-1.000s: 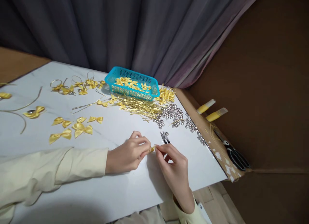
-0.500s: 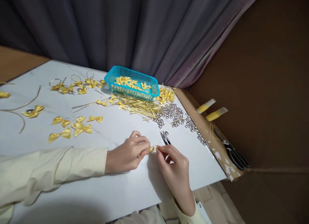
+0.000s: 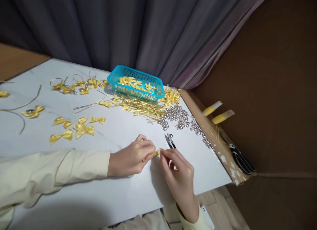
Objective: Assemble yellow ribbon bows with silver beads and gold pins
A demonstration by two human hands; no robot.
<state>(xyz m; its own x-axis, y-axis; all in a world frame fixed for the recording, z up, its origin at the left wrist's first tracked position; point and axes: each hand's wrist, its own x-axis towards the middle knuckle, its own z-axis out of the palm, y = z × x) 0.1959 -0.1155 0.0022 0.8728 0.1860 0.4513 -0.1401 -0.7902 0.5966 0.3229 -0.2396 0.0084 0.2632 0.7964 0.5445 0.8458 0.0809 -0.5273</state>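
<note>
My left hand [image 3: 135,155] is closed, with a small yellow ribbon bow [image 3: 157,153] showing at its fingertips; most of the bow is hidden. My right hand [image 3: 177,167] pinches thumb and forefinger together right beside the bow's free end. Something small and pale shows at those fingertips, too tiny to make out. Just beyond the right hand lie black thread snips [image 3: 170,141] with a single silver bell-like bead [image 3: 171,135] beside them. Several loose yellow satin bows [image 3: 84,131] rest on the white tabletop [image 3: 119,197] to the left.
A turquoise basket [image 3: 158,81] holding yellow bows stands at the back. In front lie gold twist ties [image 3: 146,108] and a heap of silver beads [image 3: 177,114]. Bows with wire loops [image 3: 84,89] sit back left. Along the right edge are glue tubes [image 3: 223,116] and black scissors [image 3: 240,160].
The right fingertips and the bow have come closer together, narrowing the gap between them. The view has shifted slightly; the items on the table stay put.
</note>
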